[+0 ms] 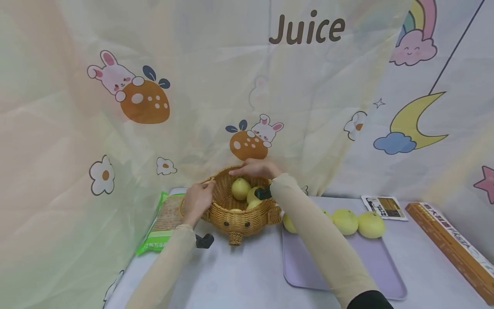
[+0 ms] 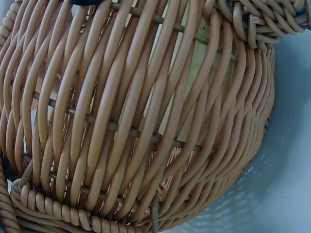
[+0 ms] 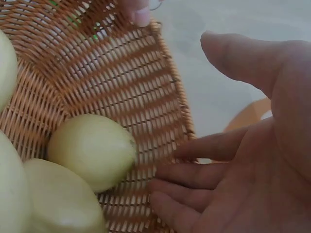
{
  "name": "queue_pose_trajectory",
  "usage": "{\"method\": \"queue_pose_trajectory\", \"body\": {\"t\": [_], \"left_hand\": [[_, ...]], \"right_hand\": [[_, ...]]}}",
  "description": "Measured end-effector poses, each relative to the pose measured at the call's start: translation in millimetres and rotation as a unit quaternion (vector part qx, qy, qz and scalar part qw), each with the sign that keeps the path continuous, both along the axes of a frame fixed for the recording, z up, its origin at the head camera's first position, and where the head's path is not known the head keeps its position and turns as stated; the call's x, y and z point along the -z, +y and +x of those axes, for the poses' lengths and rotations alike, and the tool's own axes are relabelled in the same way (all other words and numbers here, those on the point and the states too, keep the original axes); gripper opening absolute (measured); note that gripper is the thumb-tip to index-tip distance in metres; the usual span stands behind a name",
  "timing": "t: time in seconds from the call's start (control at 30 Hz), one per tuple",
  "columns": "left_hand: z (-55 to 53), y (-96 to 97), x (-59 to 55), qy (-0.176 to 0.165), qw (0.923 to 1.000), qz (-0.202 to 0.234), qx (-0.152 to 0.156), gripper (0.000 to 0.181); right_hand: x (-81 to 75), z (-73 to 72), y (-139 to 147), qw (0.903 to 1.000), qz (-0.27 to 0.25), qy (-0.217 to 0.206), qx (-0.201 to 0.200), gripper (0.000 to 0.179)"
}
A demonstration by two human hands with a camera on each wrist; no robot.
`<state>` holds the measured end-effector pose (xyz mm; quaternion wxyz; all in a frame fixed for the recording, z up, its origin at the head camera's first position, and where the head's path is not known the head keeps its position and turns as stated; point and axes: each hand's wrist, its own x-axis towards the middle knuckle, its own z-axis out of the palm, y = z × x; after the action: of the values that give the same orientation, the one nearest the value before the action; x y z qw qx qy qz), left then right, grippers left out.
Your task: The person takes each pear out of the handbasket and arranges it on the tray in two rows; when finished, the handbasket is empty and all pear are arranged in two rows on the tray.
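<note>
A wicker basket with an animal face and a trunk stands on the table, tilted slightly toward me. Inside it lie several round yellow-green pears, seen close up as smooth pale pears in the right wrist view. My left hand grips the basket's left rim; only the woven wall fills the left wrist view. Over the far right rim, my right hand is spread, holding nothing. Its fingertips touch the rim in the right wrist view, with the thumb held apart.
A lilac tray stands right of the basket, with several pears along its back edge, partly behind my right sleeve. Left of the basket lies a green-edged food packet. A small sachet and a long pasta box lie far right.
</note>
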<state>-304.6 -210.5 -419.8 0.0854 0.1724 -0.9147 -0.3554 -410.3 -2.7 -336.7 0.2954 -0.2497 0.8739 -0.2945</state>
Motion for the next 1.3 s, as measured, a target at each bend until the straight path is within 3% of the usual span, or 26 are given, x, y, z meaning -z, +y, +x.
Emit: {"method": "queue_pose_trajectory", "body": {"t": [0.17, 0.37, 0.5, 0.77, 0.9, 1.13, 1.3], "left_hand": [[-0.9, -2.8, -0.6, -0.008, 1.0, -0.001, 0.0, 0.056], [-0.8, -3.0, 0.9, -0.006, 1.0, -0.006, 0.001, 0.055], [-0.6, -2.6, 1.4, 0.007, 1.0, -0.005, -0.004, 0.053], [-0.4, -2.6, 0.6, -0.012, 0.9999, -0.004, -0.007, 0.054], [1.2, -0.2, -0.5, -0.025, 0.9996, 0.013, -0.004, 0.054], [1.6, 0.3, 0.7, -0.014, 0.9997, 0.018, -0.005, 0.051], [0.5, -0.4, 0.3, -0.011, 0.9999, 0.003, -0.007, 0.053]], "right_hand": [[8.7, 0.8, -9.9, 0.9997, 0.001, -0.021, 0.014, 0.092], [23.0, -2.3, -13.1, 0.9967, 0.08, -0.002, 0.016, 0.091], [31.1, -4.6, -15.4, 0.9951, 0.098, 0.007, 0.007, 0.086], [32.3, -1.8, -27.7, 0.986, 0.162, 0.039, 0.003, 0.083], [35.3, 1.3, -35.8, 0.9827, 0.177, 0.051, 0.011, 0.072], [42.8, 1.0, -41.9, 0.9782, 0.198, 0.062, 0.01, 0.053], [46.7, 5.5, -38.5, 0.9772, 0.192, 0.085, 0.029, 0.07]]}}
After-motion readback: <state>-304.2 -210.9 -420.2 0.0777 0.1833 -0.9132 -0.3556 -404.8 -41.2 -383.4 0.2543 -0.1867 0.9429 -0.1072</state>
